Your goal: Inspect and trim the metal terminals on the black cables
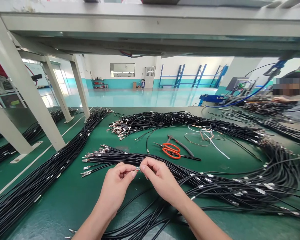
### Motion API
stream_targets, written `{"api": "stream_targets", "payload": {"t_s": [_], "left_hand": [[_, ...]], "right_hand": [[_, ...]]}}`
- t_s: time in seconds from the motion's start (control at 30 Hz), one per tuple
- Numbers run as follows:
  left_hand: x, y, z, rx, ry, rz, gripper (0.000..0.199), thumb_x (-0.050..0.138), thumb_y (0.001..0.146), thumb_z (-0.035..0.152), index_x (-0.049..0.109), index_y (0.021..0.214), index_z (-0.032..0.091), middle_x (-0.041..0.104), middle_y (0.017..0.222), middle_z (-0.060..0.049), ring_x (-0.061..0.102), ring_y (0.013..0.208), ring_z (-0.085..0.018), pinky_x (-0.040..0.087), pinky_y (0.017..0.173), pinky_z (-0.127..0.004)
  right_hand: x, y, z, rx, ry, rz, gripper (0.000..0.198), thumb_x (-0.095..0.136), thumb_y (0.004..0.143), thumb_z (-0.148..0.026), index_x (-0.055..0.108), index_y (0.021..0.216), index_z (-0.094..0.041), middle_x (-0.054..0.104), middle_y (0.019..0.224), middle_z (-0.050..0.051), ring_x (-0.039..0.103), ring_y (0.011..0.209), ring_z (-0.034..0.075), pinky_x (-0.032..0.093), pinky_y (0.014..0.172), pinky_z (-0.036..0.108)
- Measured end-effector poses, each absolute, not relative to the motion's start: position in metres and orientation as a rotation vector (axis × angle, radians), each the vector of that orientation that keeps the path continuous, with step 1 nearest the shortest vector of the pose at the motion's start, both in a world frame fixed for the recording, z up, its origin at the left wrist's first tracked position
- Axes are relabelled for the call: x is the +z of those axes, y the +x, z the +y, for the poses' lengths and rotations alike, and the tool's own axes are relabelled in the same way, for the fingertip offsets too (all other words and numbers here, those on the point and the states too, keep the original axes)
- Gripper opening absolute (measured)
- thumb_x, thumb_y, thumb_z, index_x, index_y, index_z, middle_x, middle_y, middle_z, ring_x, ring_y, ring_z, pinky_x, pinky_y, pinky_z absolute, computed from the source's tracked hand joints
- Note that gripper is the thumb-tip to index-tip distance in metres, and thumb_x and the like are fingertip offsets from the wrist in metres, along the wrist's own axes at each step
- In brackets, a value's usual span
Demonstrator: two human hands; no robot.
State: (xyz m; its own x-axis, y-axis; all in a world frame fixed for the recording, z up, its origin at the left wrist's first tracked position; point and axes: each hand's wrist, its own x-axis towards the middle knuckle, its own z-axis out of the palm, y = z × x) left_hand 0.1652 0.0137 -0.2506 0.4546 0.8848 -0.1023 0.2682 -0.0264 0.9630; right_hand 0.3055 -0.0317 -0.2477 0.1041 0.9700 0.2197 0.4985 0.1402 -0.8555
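Just in front of the cable bundle, my left hand (116, 185) and my right hand (160, 176) meet fingertip to fingertip. Between them is a small shiny metal cable connector (137, 168), pinched by both hands. Its finer details are too small to make out, and my fingers hide part of it. Behind my hands runs a thick bundle of black cables (140, 160), with metal connectors (100, 152) at its left end. More loose black cables (145, 216) pass below my wrists on the green tabletop (70, 190).
Orange-handled scissors (171, 150) and pliers (182, 145) lie beyond the bundle, near a tangle of white strips (218, 145). Another cable bundle (72, 146) lies at left beside white frame posts (40, 86). A shelf (150, 23) spans overhead. A person (296, 103) sits at far right.
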Motion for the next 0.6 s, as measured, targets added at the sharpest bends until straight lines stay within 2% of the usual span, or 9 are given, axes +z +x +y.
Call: {"api": "stream_targets", "payload": {"t_s": [0.2,0.37,0.6], "left_hand": [[-0.2528,0.1646,0.0126,0.671,1.522,1.052,0.041,0.054,0.066,0.042,0.061,0.096,0.014,0.05,0.09,-0.002,0.043,0.072,0.006,0.034,0.06,0.001],[-0.2514,0.165,0.0119,0.658,1.504,1.046,0.045,0.054,0.066,0.043,0.06,0.099,0.013,0.049,0.086,-0.002,0.039,0.064,0.007,0.03,0.054,0.0],[-0.2506,0.1649,0.0102,0.667,1.493,1.028,0.047,0.053,0.067,0.045,0.059,0.101,0.014,0.046,0.085,-0.002,0.037,0.064,0.007,0.027,0.051,-0.001]], "right_hand": [[-0.246,0.3055,-0.0324,0.647,-1.492,-1.549,0.027,0.041,0.083,-0.031,0.045,0.066,-0.011,0.039,0.062,0.0,0.033,0.06,0.007,0.027,0.055,0.019],[-0.2441,0.3058,-0.0327,0.648,-1.492,-1.569,0.026,0.04,0.084,-0.03,0.045,0.066,-0.011,0.039,0.062,0.0,0.032,0.06,0.007,0.027,0.055,0.019],[-0.2454,0.3064,-0.0313,0.609,-1.487,-1.606,0.026,0.039,0.084,-0.029,0.046,0.067,-0.011,0.04,0.063,0.0,0.033,0.06,0.007,0.027,0.054,0.02]]}}
